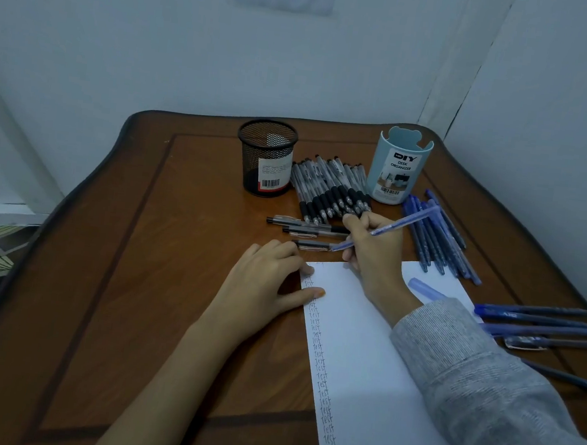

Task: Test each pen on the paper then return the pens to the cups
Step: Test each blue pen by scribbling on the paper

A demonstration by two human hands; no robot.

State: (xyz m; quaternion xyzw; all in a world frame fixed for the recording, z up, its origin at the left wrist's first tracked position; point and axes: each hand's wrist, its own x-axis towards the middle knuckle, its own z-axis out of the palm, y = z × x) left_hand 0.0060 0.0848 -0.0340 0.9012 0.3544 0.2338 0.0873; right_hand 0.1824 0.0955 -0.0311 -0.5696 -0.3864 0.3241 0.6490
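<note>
Two cups stand beyond the far edge of the paper [381,340], and no pen shows above either rim: the black mesh cup [266,158] off past its far left corner, the pale blue cup [399,168] straight past the far edge. Between the cups and the paper lie a heap of black pens [328,189] and, nearer the paper, three single black pens [306,225]. A fan of blue pens [435,237] lies off the far right corner, and a few capped pens [535,320] lie off the right edge.

The right hand [372,252] pinches an uncapped blue pen [393,225] in a writing grip, fingers curled round the barrel. The tip points left and sits just past the paper's far edge, over the table [138,242] and close to the nearest single black pen. The left hand [267,281] lies flat with fingers spread, thumb and forefinger pressing the paper's far left corner.

A column of "test" words [320,370] runs down the paper's left edge, so I judge the testing to be well under way and the return to the cups not begun.

The risks, as I read them:
- With the tip off the sheet, a stroke started there would ink the wood or the black pen beside it
- The loose cap [426,289] on the paper's far right part looks free to roll off if the sheet shifts
- The grey sleeve [468,367] lies across the paper and could drag it, or smear fresh ink
- Tested and untested pens lie close together beyond the paper, so a careless put-down could mix them
</note>
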